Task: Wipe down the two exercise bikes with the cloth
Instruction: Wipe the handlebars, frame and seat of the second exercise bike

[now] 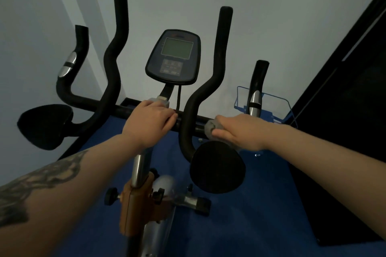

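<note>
wiping the handlebar crossbar, right of centre

right hand (240,131) wrapped over the grey cloth (210,129), fingers curled round it and pressing it onto the black crossbar (125,110) just right of the curved inner grip (200,98). left hand (150,123) set on the middle of the same bar, at the foot of the console (174,56) stem, fingers curled over the bar, steadying the exercise bike (144,200). padded armrest (217,167) directly below the cloth hand, its twin (45,125) far left.

step in hand, by the look of it: rubbing down the right half of the crossbar, early in the job. only one bike in view, second one unseen. next move probably sliding the cloth outward toward the silver-banded end grip (255,98), keeping a wrapped grip so the underside gets covered, then up the tall foam grips. console screen wants lighter pressure.
</note>
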A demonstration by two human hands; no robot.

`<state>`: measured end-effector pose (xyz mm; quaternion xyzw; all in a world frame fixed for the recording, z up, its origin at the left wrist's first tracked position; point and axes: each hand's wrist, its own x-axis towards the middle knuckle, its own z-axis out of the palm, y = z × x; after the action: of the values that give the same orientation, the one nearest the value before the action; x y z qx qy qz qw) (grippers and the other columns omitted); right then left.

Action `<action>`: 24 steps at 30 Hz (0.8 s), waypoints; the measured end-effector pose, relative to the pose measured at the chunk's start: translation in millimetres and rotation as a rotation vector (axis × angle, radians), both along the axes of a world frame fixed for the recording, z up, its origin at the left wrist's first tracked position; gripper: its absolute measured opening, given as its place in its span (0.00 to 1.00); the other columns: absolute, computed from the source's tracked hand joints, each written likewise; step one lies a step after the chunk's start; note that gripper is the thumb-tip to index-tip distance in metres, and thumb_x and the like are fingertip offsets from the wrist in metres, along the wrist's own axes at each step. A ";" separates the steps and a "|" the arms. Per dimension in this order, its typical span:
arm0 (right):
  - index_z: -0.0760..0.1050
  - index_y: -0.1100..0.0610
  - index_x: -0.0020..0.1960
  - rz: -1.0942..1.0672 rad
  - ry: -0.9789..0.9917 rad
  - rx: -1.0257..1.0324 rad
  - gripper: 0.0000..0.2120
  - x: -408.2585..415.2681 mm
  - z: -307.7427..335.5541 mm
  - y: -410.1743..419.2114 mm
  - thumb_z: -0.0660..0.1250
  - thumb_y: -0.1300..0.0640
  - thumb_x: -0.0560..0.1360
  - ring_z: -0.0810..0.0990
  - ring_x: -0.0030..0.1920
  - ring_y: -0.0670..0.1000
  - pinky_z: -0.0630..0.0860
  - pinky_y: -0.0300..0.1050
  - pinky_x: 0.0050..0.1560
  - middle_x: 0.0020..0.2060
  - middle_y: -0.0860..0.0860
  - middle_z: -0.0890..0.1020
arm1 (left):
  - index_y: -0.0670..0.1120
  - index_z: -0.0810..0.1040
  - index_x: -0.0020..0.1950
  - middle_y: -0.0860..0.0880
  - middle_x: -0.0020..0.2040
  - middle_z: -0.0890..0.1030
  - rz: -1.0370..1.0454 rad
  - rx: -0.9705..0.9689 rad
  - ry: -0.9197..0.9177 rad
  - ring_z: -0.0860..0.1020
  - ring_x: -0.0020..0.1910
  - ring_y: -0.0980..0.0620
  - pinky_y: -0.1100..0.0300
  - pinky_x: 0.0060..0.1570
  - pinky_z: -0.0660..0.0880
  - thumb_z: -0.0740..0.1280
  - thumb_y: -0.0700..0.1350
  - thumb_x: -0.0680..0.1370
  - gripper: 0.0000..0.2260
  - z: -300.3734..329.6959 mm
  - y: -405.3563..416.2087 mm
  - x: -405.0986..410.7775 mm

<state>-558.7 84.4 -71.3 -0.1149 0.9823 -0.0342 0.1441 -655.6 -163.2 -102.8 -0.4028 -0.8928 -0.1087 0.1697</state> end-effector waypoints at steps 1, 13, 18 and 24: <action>0.64 0.51 0.58 0.022 0.043 0.045 0.19 -1.4 -3.0 -0.8 0.48 0.37 0.81 0.73 0.36 0.45 0.66 0.44 0.36 0.36 0.46 0.73 | 0.48 0.78 0.38 0.52 0.36 0.79 0.001 0.008 0.003 0.76 0.45 0.51 0.55 0.53 0.68 0.59 0.48 0.81 0.14 -1.0 0.0 -0.3; 0.64 0.48 0.58 0.079 0.071 -0.111 0.16 2.2 -7.3 4.4 0.51 0.37 0.79 0.75 0.39 0.46 0.68 0.42 0.40 0.39 0.44 0.74 | 0.47 0.80 0.39 0.51 0.38 0.79 -0.008 0.036 -0.026 0.77 0.45 0.51 0.55 0.54 0.68 0.58 0.48 0.81 0.16 -1.9 -1.8 1.0; 0.68 0.53 0.60 -0.069 -0.059 -0.206 0.19 -26.3 -9.4 -24.1 0.47 0.41 0.82 0.76 0.48 0.51 0.66 0.43 0.45 0.47 0.49 0.77 | 0.47 0.81 0.40 0.49 0.39 0.80 0.000 0.023 -0.024 0.78 0.46 0.50 0.54 0.55 0.68 0.59 0.48 0.81 0.15 -1.9 -1.1 0.9; 0.63 0.52 0.62 -0.007 0.042 -0.038 0.25 0.7 -4.5 -5.7 0.47 0.34 0.78 0.77 0.42 0.52 0.73 0.49 0.45 0.40 0.47 0.75 | 0.47 0.80 0.40 0.50 0.39 0.79 0.004 0.039 -0.021 0.77 0.46 0.51 0.56 0.53 0.67 0.60 0.48 0.81 0.14 -1.8 -0.2 1.2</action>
<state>-558.0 78.6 -75.7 -0.1147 0.9847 -0.0507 0.1210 -654.3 -163.4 -104.6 -0.3964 -0.8931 -0.1302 0.1683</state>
